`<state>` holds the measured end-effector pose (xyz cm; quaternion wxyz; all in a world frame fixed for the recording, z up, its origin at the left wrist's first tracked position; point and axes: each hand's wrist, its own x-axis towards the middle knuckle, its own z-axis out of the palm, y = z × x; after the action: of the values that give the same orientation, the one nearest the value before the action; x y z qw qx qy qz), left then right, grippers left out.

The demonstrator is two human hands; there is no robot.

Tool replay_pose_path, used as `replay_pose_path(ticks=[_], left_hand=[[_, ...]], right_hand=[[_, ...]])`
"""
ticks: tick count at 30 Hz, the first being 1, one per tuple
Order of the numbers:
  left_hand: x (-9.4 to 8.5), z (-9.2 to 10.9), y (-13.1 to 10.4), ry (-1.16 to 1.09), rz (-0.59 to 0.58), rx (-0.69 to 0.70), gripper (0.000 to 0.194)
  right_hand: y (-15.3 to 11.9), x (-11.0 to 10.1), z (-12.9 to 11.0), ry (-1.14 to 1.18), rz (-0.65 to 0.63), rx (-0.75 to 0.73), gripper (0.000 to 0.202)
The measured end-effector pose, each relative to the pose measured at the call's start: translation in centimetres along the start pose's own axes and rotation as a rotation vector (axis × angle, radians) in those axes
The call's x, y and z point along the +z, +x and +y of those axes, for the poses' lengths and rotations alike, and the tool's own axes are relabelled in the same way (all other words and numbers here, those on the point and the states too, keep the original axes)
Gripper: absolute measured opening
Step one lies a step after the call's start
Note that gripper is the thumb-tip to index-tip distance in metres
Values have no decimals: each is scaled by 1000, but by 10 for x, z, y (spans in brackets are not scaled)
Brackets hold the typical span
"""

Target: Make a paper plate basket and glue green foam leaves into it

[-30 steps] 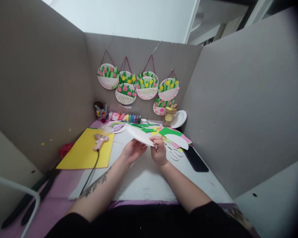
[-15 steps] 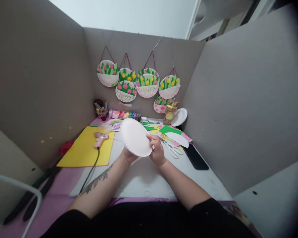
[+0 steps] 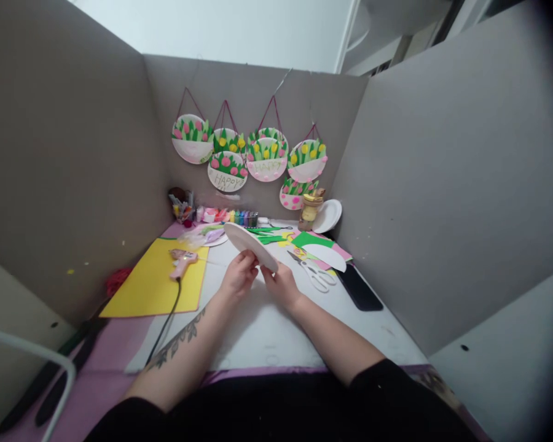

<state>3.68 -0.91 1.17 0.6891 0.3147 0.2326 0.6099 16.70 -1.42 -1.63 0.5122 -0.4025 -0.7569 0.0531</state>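
Observation:
A white paper plate (image 3: pixel 252 243) is held tilted above the white tabletop (image 3: pixel 267 337), between both hands. My left hand (image 3: pixel 240 272) pinches its lower left edge with thumb and fingers. On the lower right edge, my right hand (image 3: pixel 279 282) is closed, its fingertips partly behind the plate. White-handled scissors (image 3: pixel 317 276) lie half spread to the right of my right hand. Beyond them rests a white half plate (image 3: pixel 325 255), over green paper (image 3: pixel 308 238). A pink glue gun (image 3: pixel 183 264) lies on yellow sheets (image 3: pixel 141 282) to the left.
Several decorated paper-plate baskets (image 3: pixel 267 159) hang on the grey back panel. A black phone (image 3: pixel 359 288) lies at the right. White plates (image 3: pixel 328 216) lean beside a jar (image 3: pixel 309 212). The glue gun's cord (image 3: pixel 168 322) crosses the table's left side.
The plate has turned from facing me broadly to a narrower, more edge-on angle. My left hand has come from beneath it to its near edge, and my right hand has shifted lower.

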Motion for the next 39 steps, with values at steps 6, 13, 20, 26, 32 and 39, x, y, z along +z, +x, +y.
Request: replay_pose_path(ticks=[6,13,20,26,32,39], left_hand=[[4,2,-2,79,20,-27,37],[3,-1,0,91,53,-60,38],[4,-1,-1,167,24,-37,42],[1,-4,1,198,41,-59,43],[1,-5,1,185,73,-98,44],[-1,-7,2,155,70,-109,44]], right_hand=[[-1,3,1,14,-50,40,22],[-2,3,0,69,-20,103,26],[-3,4,4,14,24,66,26],[-3,3,5,-44,33,54,26],[-2,1,6,-47,44,52,26],[0,1,1,-100,46,75,29]])
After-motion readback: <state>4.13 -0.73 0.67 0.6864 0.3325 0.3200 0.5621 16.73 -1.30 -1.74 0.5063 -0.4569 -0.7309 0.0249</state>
